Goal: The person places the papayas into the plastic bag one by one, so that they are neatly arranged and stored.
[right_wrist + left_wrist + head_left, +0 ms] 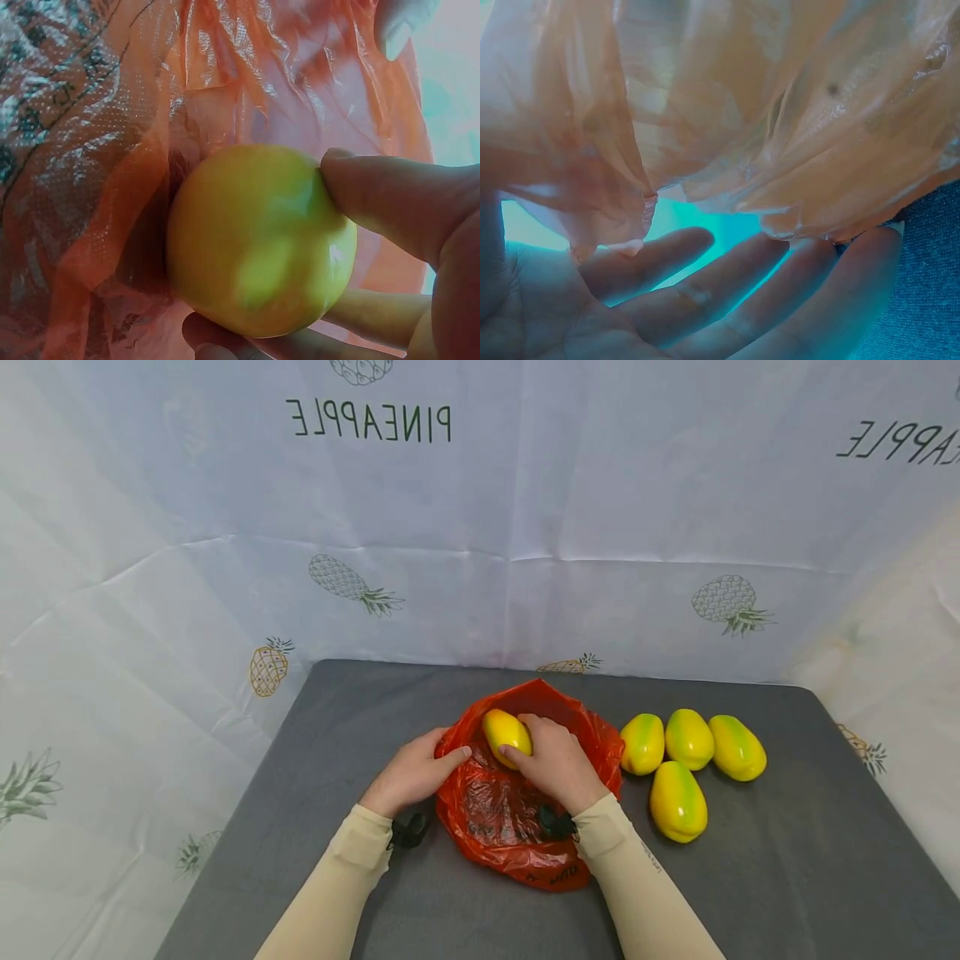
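Note:
A red plastic bag (pixel 502 810) lies with its mouth wide on the grey table. My left hand (pixel 412 772) holds the bag's left rim, thumb over the inner side and fingers outside; in the left wrist view those fingers (pixel 705 292) extend along the thin plastic (pixel 727 112). Inside the bag's mouth, my right hand (pixel 555 760) grips a yellow mango (pixel 506 735) between thumb and fingers. The right wrist view shows this mango (pixel 259 240) close up against the bag's crinkled wall (pixel 247 82).
Several yellow-green mangoes stand right of the bag: one beside its rim (pixel 642 744), two farther right (pixel 689 739) and one nearer the front (pixel 678 802). Behind the grey table (pixel 810 827) hangs a white cloth (pixel 525 593) printed with pineapples.

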A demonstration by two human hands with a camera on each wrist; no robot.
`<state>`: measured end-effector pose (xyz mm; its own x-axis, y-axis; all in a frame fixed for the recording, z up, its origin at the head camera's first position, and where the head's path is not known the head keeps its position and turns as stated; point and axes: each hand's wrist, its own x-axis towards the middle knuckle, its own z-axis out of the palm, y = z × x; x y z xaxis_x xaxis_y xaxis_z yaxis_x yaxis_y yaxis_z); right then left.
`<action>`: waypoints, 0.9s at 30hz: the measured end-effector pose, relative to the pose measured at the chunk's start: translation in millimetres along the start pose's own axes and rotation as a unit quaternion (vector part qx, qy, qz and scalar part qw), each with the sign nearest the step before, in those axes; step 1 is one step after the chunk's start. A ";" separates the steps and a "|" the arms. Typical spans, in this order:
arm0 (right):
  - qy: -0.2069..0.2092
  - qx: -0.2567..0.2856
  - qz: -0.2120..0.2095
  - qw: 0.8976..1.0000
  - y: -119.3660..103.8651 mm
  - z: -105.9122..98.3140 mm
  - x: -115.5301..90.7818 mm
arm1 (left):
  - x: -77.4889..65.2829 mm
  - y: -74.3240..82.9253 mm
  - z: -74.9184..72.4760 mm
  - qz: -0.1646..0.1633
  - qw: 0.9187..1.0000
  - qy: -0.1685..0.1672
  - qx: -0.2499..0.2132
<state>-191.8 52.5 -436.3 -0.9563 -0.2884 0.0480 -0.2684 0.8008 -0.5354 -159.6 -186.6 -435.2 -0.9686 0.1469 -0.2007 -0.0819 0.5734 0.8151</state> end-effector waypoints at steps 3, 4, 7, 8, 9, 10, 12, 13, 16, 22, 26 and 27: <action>0.003 -0.001 0.000 1.000 0.8 0.3 0.2 | -0.1 0.4 0.0 -0.001 1.000 -0.001 -0.004; 0.002 -0.001 0.001 1.000 0.9 0.2 0.3 | -0.1 0.7 0.0 -0.001 1.000 0.000 -0.004; 0.003 -0.003 0.002 1.000 1.7 0.2 0.5 | 0.5 1.4 1.0 -0.003 1.000 0.001 -0.001; 0.002 -0.003 0.004 1.000 1.9 0.2 0.8 | 0.6 1.9 1.1 -0.003 1.000 0.001 0.000; -0.001 -0.002 0.007 1.000 1.9 -0.2 0.9 | 0.7 2.3 1.2 -0.004 1.000 0.001 0.001; -0.002 -0.002 0.010 1.000 1.8 -0.5 0.9 | 1.0 2.6 1.5 -0.006 1.000 0.001 0.002; -0.004 -0.001 0.013 1.000 1.7 -0.9 1.0 | 1.0 3.2 1.2 -0.007 1.000 0.001 0.003; -0.005 -0.001 0.014 1.000 1.6 -1.2 1.1 | 1.0 3.5 1.1 -0.007 1.000 0.001 0.002; -0.007 0.002 0.016 1.000 0.9 -1.9 1.1 | 0.9 4.2 0.7 -0.007 1.000 -0.001 0.001; -0.011 0.001 0.011 1.000 0.6 -1.4 0.4 | 0.1 3.6 0.0 -0.006 1.000 0.003 0.005; -0.016 -0.001 0.008 1.000 -0.7 -5.9 -2.0 | -1.8 2.0 -1.6 -0.005 1.000 0.003 0.004; -0.016 0.001 0.007 1.000 -1.7 -8.9 -3.1 | -2.4 1.5 -2.4 -0.005 1.000 0.003 0.002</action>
<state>-189.5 56.7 -428.0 -0.9558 -0.2937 0.0127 -0.2543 0.8041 -0.5374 -158.0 -188.1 -432.2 -0.9691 0.1364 -0.2054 -0.0905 0.5781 0.8109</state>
